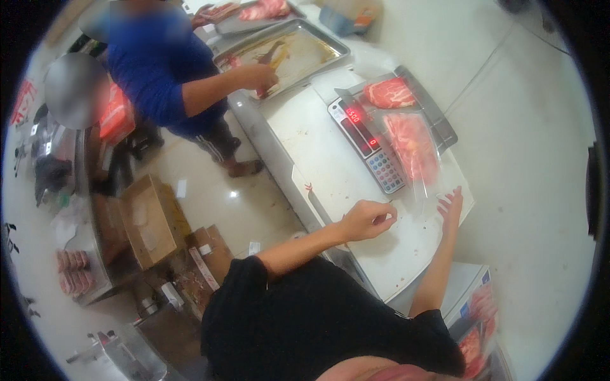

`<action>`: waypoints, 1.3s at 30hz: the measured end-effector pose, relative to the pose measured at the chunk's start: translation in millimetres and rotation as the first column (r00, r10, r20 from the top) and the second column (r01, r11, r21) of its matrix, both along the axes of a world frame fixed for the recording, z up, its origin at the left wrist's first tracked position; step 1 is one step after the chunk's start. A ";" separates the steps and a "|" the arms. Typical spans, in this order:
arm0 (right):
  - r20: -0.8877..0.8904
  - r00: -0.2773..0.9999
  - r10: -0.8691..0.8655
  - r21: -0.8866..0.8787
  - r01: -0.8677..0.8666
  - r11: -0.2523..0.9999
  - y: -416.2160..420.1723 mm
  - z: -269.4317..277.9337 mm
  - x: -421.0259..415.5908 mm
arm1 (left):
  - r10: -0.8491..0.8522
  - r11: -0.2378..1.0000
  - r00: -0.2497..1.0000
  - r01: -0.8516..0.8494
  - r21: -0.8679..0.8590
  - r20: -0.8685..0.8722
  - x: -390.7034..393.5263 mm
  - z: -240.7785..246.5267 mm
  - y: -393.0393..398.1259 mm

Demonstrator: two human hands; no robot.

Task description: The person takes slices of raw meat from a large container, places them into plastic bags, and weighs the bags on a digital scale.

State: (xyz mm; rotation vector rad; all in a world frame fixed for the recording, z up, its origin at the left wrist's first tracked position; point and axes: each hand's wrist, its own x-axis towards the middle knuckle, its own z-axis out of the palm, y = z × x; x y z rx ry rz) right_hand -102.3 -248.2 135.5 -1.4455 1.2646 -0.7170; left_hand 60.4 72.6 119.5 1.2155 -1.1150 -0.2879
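Observation:
My left hand (369, 220) is above the white worktop (314, 138), its fingers curled and thumb bent towards the forefinger. I see nothing in it. Fingers spread, my right hand (450, 207) is raised beside the open end of a clear plastic bag (419, 190); whether the fingertips touch the plastic is hard to tell. Inside the bag lies pale red sliced meat (411, 145). The bag rests against a digital scale (367, 147) with a lit red display and a keypad. Beyond it, a marbled piece of raw meat (390, 93) lies by a grey tray (443, 126).
Across the worktop stands a person in blue (157, 71), one hand over a stained metal tray (305, 52). More raw meat (264, 9) lies behind. Left on the floor is a cardboard box (147, 224). Packed meat (472, 352) sits low at my right.

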 end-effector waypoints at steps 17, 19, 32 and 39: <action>0.333 0.900 0.281 -0.169 -0.236 0.957 105.0 65.1 -87.3 | -0.474 0.738 -0.380 0.320 -0.594 -0.794 -98.1 -51.5 -128.1; 0.316 0.915 0.250 -0.111 -0.226 0.968 129.5 62.0 -154.6 | -0.485 0.692 -0.411 0.359 -0.626 -0.772 -123.7 -52.5 -131.5; 0.279 0.923 0.264 -0.078 -0.253 0.964 190.5 -19.5 -279.1 | -0.160 0.868 -0.218 0.434 -0.242 -0.963 -146.6 -33.0 -75.5; -0.347 0.929 0.125 -0.294 -0.234 0.927 185.2 -52.2 -269.5 | 0.328 0.935 0.467 -0.035 0.354 -0.821 -24.3 -106.9 -2.8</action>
